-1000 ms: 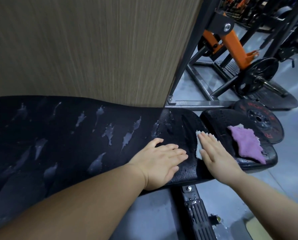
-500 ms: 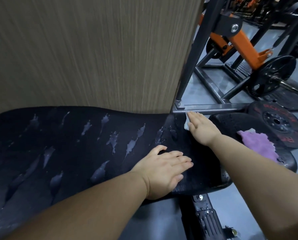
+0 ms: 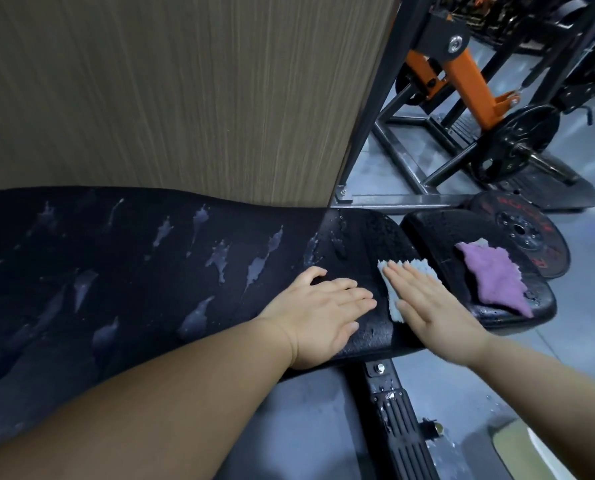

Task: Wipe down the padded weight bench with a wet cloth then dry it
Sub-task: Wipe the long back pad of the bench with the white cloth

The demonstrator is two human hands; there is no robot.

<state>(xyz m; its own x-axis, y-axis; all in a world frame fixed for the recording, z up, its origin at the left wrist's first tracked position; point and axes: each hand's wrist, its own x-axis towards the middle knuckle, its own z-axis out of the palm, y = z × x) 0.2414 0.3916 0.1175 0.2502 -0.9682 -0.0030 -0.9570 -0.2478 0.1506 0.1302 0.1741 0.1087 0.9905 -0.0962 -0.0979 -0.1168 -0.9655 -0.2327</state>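
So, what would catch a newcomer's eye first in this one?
The right hand presses a pale cloth flat on the black bench pad, with the left hand flat on the pad beside it. Pale streaks mark that pad further left. A purple cloth lies on the seat pad to the right.

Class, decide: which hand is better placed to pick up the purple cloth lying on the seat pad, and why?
Probably the right hand: it lies flat on the pale cloth beside the purple cloth. The left hand rests farther away.
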